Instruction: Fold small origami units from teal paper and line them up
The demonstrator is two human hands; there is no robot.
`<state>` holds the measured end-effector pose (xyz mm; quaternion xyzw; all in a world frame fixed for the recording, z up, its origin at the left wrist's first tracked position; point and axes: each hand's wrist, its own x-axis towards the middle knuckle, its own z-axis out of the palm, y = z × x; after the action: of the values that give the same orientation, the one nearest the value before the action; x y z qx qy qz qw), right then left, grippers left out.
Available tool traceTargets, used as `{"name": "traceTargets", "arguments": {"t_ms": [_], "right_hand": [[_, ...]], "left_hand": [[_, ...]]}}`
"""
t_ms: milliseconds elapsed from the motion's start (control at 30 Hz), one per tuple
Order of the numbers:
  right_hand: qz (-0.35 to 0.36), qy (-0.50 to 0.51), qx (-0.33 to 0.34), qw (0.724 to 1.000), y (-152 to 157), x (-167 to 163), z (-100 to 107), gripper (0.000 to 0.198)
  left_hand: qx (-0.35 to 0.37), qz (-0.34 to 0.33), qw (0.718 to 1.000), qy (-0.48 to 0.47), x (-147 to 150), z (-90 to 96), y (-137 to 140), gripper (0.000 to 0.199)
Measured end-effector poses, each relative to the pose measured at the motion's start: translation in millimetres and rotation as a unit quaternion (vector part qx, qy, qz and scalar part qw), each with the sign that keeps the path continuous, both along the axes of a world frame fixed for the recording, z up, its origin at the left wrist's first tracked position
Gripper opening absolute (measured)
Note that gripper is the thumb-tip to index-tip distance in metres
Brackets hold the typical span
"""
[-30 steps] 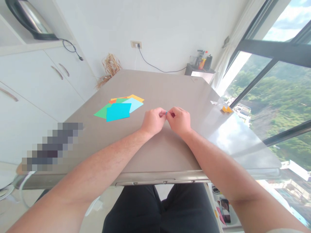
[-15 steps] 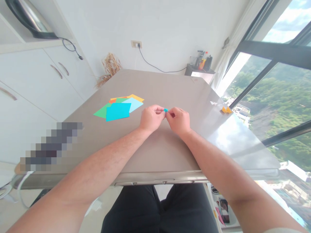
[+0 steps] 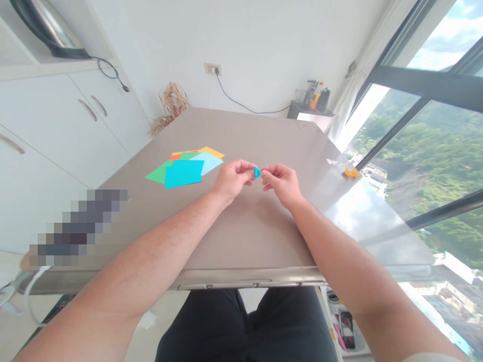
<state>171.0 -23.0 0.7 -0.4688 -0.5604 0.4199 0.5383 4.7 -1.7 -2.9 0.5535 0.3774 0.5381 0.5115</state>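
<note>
Above the middle of the table, a small piece of folded blue paper (image 3: 257, 172) is pinched between the thumb and fingers of my left hand (image 3: 234, 180). From the other side comes my right hand (image 3: 282, 182), its thumb and forefinger closed at the paper's right-hand tip. Its other fingers curl loosely below. Left of my hands lies an overlapping pile of coloured paper sheets, with a blue sheet (image 3: 184, 174) on top. Partly beneath it are a light blue sheet (image 3: 210, 163), a green sheet (image 3: 156, 173) and some orange ones.
An orange folded paper piece (image 3: 351, 173) sits near the right edge of the grey-brown table (image 3: 241, 130), beside the window. A pixelated dark object (image 3: 81, 226) lies at the left edge. Below the table, an open drawer (image 3: 356, 347) holds a phone.
My right hand has shifted slightly right and its lower fingers have loosened. More of the folded blue paper now shows between my hands.
</note>
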Motion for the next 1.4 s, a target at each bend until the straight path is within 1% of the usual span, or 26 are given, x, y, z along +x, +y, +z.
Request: {"name": "traceTargets", "arguments": {"t_ms": [100,233,367,467,600,733,867,1067,1133,1200,1300,1400], "right_hand": [[0.031,-0.014,-0.008,0.999,-1.2,-0.1,2.1,0.031],[0.043,-0.029,0.005,0.999,-1.1,-0.2,0.9,0.032],[0.050,-0.045,0.005,0.998,-1.9,0.7,0.4,0.030],[0.075,-0.023,0.001,0.997,-2.6,1.3,0.9,0.028],[0.107,0.021,-0.018,0.994,-2.7,2.7,0.9,0.021],[0.104,0.032,-0.034,0.993,-3.5,3.0,0.6,0.017],[0.105,0.046,-0.042,0.993,-4.1,2.4,0.9,0.017],[0.192,0.097,-0.060,0.975,-2.2,4.1,-0.9,0.021],[0.201,0.109,-0.075,0.971,-1.4,4.2,-2.2,0.024],[0.193,0.114,-0.086,0.971,-1.0,3.8,-3.2,0.028],[0.179,0.122,-0.100,0.971,-1.2,2.7,-3.7,0.032],[0.187,0.133,-0.106,0.967,-2.5,2.1,-2.5,0.035]], "left_hand": [[-0.005,-0.022,1.000,0.001,-1.3,-0.3,-1.0,0.021],[-0.037,-0.051,0.998,-0.013,-3.1,1.7,-2.2,0.024],[-0.059,-0.061,0.996,-0.031,-2.5,3.1,-3.2,0.027],[-0.070,-0.073,0.994,-0.050,-1.6,2.5,-3.8,0.029],[-0.100,-0.108,0.987,-0.066,-3.9,0.6,-2.7,0.030],[-0.117,-0.135,0.981,-0.072,-9.6,-1.8,1.3,0.028],[-0.125,-0.153,0.978,-0.072,-13.0,-2.4,2.7,0.026],[-0.141,-0.221,0.962,-0.072,-13.4,1.0,-1.1,0.031],[-0.141,-0.238,0.958,-0.072,-14.2,0.2,-0.6,0.030],[-0.142,-0.238,0.958,-0.078,-15.3,-1.3,1.1,0.030],[-0.140,-0.221,0.960,-0.099,-16.8,-3.0,3.7,0.029],[-0.140,-0.206,0.961,-0.121,-18.0,-2.8,4.9,0.028]]}}
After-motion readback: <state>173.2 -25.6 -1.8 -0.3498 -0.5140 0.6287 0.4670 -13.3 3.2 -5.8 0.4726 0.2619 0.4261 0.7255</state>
